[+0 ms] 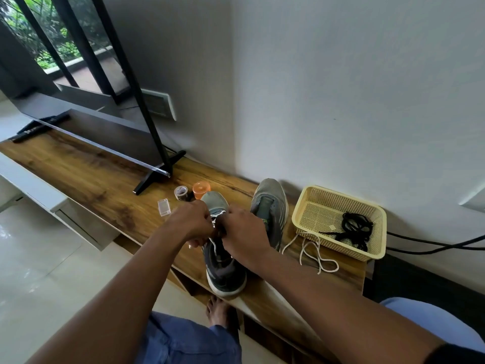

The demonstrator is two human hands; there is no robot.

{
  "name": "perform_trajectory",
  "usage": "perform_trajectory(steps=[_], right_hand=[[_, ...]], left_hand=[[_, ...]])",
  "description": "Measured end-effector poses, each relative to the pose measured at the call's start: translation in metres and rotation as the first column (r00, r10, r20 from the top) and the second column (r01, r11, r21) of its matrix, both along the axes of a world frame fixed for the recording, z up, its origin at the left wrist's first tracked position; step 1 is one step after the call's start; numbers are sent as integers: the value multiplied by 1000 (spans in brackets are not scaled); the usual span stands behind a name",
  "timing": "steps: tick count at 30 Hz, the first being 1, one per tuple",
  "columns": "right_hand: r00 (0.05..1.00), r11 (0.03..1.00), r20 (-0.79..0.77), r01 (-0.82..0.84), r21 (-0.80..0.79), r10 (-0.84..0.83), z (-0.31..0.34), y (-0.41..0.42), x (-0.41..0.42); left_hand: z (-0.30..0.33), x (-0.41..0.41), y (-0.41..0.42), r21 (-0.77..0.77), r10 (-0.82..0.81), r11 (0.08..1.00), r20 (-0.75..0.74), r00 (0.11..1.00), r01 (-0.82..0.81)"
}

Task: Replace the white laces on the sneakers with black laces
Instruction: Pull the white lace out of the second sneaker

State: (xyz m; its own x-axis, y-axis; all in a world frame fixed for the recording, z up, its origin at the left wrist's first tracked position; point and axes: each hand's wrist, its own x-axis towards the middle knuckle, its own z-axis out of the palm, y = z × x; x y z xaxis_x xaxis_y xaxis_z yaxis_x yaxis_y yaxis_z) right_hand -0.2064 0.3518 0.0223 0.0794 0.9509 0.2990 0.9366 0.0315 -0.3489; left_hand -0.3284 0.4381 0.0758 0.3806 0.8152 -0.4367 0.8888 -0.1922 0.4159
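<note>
At the centre of the frame, both hands meet over the nearer sneaker [223, 269], a dark grey shoe with a pale sole standing on the wooden cabinet top [86, 174]; the left hand [193, 223] has its fingers curled at the lace area, and the right hand [242, 229] curls in from the other side, the two hands close together; each seems to pinch the white lace [216, 215] threaded through the shoe's front eyelets, though the fingertips themselves are hidden; a strand of that lace runs down into the shoe's opening. Just right of it, towards the wall, the second sneaker [270, 203] stands without a lace; a loose white lace [312, 252] lies in loops on the wood in the lower right, its end touching the front of a cream plastic basket [338, 248]; inside the basket sits a tangle of black laces [357, 229]. Above the hands are an orange lidded jar [200, 189], a roll of tape [181, 193] and a small clear plastic box [164, 207]; a television [86, 109] fills the upper left.
</note>
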Motion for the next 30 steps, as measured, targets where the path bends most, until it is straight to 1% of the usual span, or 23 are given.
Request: perform_trajectory(steps=[4,6,8,10,12,13,14,16,17,18,19,20,22,23,24,26,28,30], right_hand=[[999,1000,-8,31,-3,-31,2,2,-1],[996,998,-72,57,-1,-57,3,1,1],[981,996,-173,91,-14,-92,5,1,4],[925,986,-341,161,-48,-168,9,4,10],[815,961,-510,236,-145,-277,14,9,18],[772,947,-548,251,-202,-322,15,11,21],[757,937,-555,248,-247,-346,16,12,23],[802,945,-510,200,-260,-310,20,11,22],[854,961,-457,158,-227,-249,22,9,20],[910,978,-378,105,-183,-168,23,8,17],[960,989,-266,54,-137,-90,22,6,14],[990,995,-140,1,-96,-15,21,5,10],[994,996,74,-83,-33,86,15,2,4],[985,994,139,-106,-7,106,11,0,2],[977,993,179,-118,12,114,8,-2,0],[973,991,200,-124,39,114,4,-2,1],[979,991,176,-119,62,107,6,-2,2],[993,992,100,-71,102,61,9,-2,1]], left_hand=[[0,-1,6,-95,75,993,31,997,-72],[2,-3,9,-152,114,983,40,993,-107],[2,-4,11,-190,149,972,46,988,-138],[3,-4,12,-204,161,968,49,986,-148],[3,-6,13,-214,162,966,52,985,-147],[3,-6,12,-218,163,965,54,985,-147],[2,-7,12,-221,163,964,57,985,-147],[1,-6,12,-219,160,965,63,985,-142],[1,-6,13,-218,157,966,66,985,-139],[0,-6,14,-219,154,966,68,986,-136],[1,-6,14,-222,151,966,67,986,-133],[1,-6,15,-225,148,966,64,987,-130],[0,-7,16,-230,143,965,63,988,-125],[0,-8,16,-230,141,965,63,988,-123],[-1,-8,17,-230,137,966,64,988,-119],[-2,-9,17,-227,134,967,70,989,-115],[-2,-8,17,-223,130,968,72,989,-111],[-1,-7,17,-222,131,969,71,989,-112]])
